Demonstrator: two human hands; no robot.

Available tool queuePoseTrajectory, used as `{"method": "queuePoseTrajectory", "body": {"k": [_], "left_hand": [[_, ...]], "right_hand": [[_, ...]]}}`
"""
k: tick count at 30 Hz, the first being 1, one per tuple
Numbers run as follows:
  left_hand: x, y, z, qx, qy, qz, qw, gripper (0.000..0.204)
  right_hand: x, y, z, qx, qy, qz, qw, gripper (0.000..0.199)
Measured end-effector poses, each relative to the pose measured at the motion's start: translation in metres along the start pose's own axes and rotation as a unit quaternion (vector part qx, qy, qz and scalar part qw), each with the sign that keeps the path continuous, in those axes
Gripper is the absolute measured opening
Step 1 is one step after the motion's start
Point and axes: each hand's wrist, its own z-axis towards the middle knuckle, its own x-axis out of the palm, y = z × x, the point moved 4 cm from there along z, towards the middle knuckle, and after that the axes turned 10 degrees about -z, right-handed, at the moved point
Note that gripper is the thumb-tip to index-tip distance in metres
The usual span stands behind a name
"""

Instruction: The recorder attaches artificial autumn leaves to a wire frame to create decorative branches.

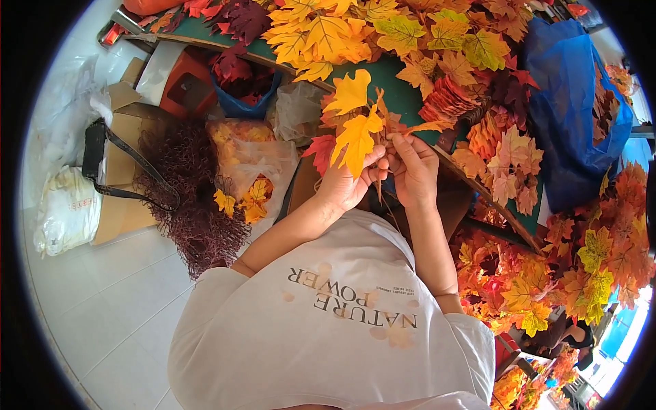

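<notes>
My left hand [347, 180] is closed around the stems of a small spray of artificial maple leaves. Yellow leaves [358, 139] stand at its front, with a red leaf [321, 152] and dull orange ones around them. Close beside it, my right hand [415, 166] is pinched, thumb against fingers, by the spray's stem. An orange leaf [430, 127] sticks out just above those fingertips; whether they grip its stem or a thin strand is too small to tell. Both hands are over the near edge of the green table [395, 82].
Piles of yellow leaves [326, 35] and stacked red leaves [451, 99] cover the table. At the right hangs a blue bag [564, 102]. Left of me are a blue bin [247, 102], a plastic bag of leaves [249, 147], dark tangled stems [188, 184] and a cardboard box [126, 205].
</notes>
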Motion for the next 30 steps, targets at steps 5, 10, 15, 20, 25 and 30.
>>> {"method": "queuePoseTrajectory", "body": {"k": [5,10,15,20,25,30], "left_hand": [[0.004,-0.001,0.001,0.001,-0.001,-0.003,1.000,0.036],[0.002,0.000,0.002,-0.002,0.000,-0.008,1.000,0.022],[-0.007,0.000,0.003,0.019,-0.011,0.037,0.999,0.034],[-0.005,-0.004,0.001,0.066,0.033,0.141,0.987,0.023],[-0.011,-0.009,0.003,0.130,0.063,0.136,0.980,0.025],[-0.029,-0.003,0.010,0.079,0.014,0.130,0.988,0.020]], "right_hand": [[-0.001,-0.002,-0.002,-0.013,0.000,0.004,1.000,0.008],[-0.001,-0.001,-0.003,-0.033,-0.005,-0.012,0.999,0.006],[-0.003,-0.001,-0.002,-0.065,-0.008,-0.100,0.993,0.003],[0.002,0.001,-0.004,-0.130,-0.058,-0.102,0.985,0.004],[0.011,0.004,-0.011,-0.158,-0.035,-0.072,0.984,0.008],[-0.003,-0.014,-0.008,-0.161,0.005,-0.081,0.984,0.017]]}}
